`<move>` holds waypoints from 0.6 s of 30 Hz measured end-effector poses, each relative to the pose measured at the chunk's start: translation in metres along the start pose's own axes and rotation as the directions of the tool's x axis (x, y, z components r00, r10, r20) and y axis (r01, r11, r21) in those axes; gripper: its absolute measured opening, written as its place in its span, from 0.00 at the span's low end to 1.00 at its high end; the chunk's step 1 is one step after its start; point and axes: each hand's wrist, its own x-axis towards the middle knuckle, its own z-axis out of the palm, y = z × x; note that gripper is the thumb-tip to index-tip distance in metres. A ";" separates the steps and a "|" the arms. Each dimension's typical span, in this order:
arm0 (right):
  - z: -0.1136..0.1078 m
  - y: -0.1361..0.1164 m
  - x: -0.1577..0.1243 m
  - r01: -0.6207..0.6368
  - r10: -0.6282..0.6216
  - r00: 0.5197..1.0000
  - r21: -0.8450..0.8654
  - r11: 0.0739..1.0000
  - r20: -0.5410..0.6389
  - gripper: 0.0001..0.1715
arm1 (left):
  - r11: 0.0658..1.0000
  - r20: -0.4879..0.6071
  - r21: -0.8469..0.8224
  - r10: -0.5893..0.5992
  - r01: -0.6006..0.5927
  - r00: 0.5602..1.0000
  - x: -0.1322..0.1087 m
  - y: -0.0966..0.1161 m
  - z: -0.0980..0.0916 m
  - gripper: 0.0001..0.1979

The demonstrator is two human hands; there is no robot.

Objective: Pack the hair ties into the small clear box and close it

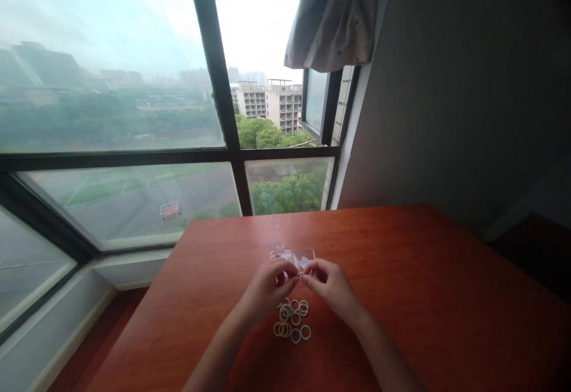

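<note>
My left hand point(272, 282) and my right hand point(331, 285) meet above the middle of the table, fingertips pinched and nearly touching. Between them they grip a small pale ring-like piece point(300, 274), mostly covered by the fingers. Just beyond the hands lies a clear plastic piece point(307, 254), perhaps a bag or box, partly hidden. A small reddish ring point(275, 255) and a tiny clear piece point(280, 247) are at its left. Nearer to me, below the hands, several pale and yellowish rings point(295, 319) lie loosely grouped, some overlapping.
A reddish-brown wooden table point(401, 261) spreads under my hands. Its far edge stands near dark window frames point(236, 154), with one pane swung open. A grey curtain point(332, 17) hangs above, and a dark wall point(446, 100) rises at the right.
</note>
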 end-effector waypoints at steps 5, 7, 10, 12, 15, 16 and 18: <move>-0.001 -0.001 0.001 -0.032 0.032 0.999 -0.034 0.999 0.015 0.08 | 0.996 -0.052 0.080 -0.020 0.024 0.998 0.000 -0.013 -0.010 0.07; -0.003 0.000 0.001 -0.047 0.049 0.998 -0.063 0.997 0.031 0.07 | 0.989 -0.092 0.138 -0.033 0.046 0.995 0.000 -0.021 -0.018 0.07; -0.006 0.000 0.001 -0.050 0.060 0.994 -0.101 0.994 0.096 0.05 | 0.969 -0.129 0.230 -0.058 0.087 0.990 -0.002 -0.030 -0.030 0.07; -0.008 -0.001 -0.001 -0.039 0.057 0.988 -0.131 0.991 0.142 0.04 | 0.952 -0.131 0.287 -0.072 0.108 0.989 -0.002 -0.034 -0.034 0.07; -0.009 -0.004 -0.004 -0.029 0.066 0.977 -0.182 0.983 0.201 0.03 | 0.934 -0.122 0.338 -0.080 0.117 0.989 -0.003 -0.037 -0.035 0.07; -0.009 -0.005 -0.005 -0.027 0.071 0.973 -0.199 0.980 0.217 0.03 | 0.931 -0.119 0.346 -0.080 0.116 0.990 -0.004 -0.037 -0.035 0.07; -0.010 -0.006 -0.006 -0.021 0.078 0.968 -0.232 0.972 0.238 0.04 | 0.927 -0.118 0.356 -0.081 0.118 0.990 -0.004 -0.039 -0.034 0.07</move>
